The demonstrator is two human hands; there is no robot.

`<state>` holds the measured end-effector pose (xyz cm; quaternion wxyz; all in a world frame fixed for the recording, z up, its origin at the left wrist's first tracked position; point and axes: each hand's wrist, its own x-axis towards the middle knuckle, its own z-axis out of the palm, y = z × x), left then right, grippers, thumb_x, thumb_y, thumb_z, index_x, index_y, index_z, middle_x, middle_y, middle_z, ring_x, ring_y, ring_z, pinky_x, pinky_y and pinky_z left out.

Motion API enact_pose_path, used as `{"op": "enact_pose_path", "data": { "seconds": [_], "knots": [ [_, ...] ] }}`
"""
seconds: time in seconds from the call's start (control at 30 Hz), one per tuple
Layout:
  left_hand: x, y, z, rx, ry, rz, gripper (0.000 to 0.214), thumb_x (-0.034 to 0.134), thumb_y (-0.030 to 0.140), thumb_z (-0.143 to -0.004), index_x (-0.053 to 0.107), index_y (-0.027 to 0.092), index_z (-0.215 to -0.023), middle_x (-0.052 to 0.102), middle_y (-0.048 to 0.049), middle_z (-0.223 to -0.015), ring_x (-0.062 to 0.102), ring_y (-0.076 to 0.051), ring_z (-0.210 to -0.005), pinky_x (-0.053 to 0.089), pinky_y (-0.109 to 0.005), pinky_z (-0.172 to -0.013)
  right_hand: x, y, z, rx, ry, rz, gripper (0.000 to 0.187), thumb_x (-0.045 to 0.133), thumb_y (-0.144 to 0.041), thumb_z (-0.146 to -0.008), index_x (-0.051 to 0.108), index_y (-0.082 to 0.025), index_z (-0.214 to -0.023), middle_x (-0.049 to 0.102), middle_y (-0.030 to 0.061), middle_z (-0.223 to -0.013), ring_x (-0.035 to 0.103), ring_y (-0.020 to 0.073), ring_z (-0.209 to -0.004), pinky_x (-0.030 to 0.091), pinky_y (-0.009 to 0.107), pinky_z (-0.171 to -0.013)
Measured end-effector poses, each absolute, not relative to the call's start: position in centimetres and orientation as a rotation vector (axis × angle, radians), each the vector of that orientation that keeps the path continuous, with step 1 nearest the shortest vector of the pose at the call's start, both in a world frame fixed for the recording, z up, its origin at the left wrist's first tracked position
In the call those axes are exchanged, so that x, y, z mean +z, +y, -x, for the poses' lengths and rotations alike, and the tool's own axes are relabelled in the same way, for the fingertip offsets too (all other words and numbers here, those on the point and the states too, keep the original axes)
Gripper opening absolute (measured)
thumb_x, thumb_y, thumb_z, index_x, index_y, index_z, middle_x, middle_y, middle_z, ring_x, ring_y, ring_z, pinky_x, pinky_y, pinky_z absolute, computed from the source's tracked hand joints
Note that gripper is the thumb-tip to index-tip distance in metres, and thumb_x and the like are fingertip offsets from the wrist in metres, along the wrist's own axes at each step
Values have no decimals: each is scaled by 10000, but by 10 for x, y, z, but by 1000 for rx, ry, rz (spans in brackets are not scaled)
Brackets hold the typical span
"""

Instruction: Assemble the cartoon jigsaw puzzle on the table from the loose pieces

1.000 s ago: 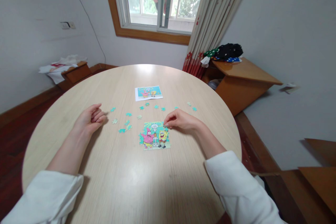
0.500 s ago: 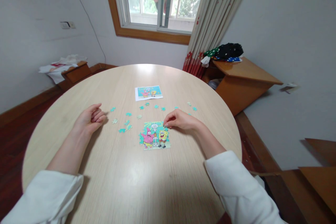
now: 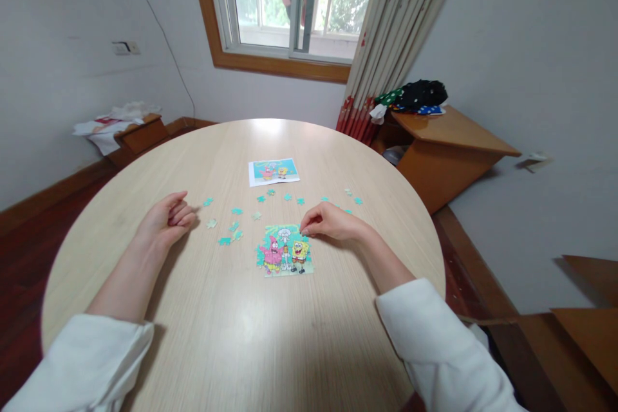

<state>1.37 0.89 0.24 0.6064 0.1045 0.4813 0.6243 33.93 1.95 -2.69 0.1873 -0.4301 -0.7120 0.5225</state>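
A partly joined jigsaw puzzle lies flat on the round table, showing a pink starfish, a pale tall figure and a yellow square figure. At its upper right corner, my right hand pinches a small teal puzzle piece, mostly covered by the fingertips. My left hand rests on its side to the left, fingers loosely curled, with nothing visible in them. Close to it are a teal loose piece and a pale loose piece.
Several loose teal pieces are scattered behind and left of the puzzle. A printed reference picture lies farther back on the wooden table. Beyond the table's right edge stands a brown cabinet with clothes on top.
Both hands keep practically the same places; my right fingertips stay at the puzzle's upper right corner. The whole view has shifted very slightly.
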Motion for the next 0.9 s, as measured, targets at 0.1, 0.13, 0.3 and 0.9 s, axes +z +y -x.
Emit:
{"op": "enact_pose_path", "data": {
  "seconds": [0.1,0.13,0.3,0.9],
  "knots": [
    [3,8,-14,1444,1114,-238,473,403,33,-909,195,185,-513,197,94,-335,151,-44,-275,156,-187,-297,-26,19,-339,1431,-2037,1235,85,658,-192,-661,691,-116,-681,639,24,-639,523,105,-594,395,254,-598],
    [3,8,-14,1443,1114,-237,474,402,33,-910,194,186,-513,196,94,-335,151,-44,-274,155,-188,-296,-25,19,-338,1420,-2040,1246,82,656,-188,-661,688,-116,-681,637,23,-637,521,103,-593,392,252,-595],
    [2,8,-13,1442,1107,-235,470,407,36,-909,191,188,-520,194,97,-344,149,-44,-277,157,-191,-299,-19,15,-336,1409,-2016,1275,55,658,-171,-649,660,-118,-660,615,8,-613,510,97,-579,380,245,-582],
    [0,10,-10,1431,1081,-231,463,411,46,-906,171,191,-537,176,90,-358,141,-52,-299,165,-194,-306,-18,12,-330,1335,-2036,1309,94,655,-127,-650,568,-142,-619,530,-33,-553,464,85,-541,352,231,-544]
  ]
}}
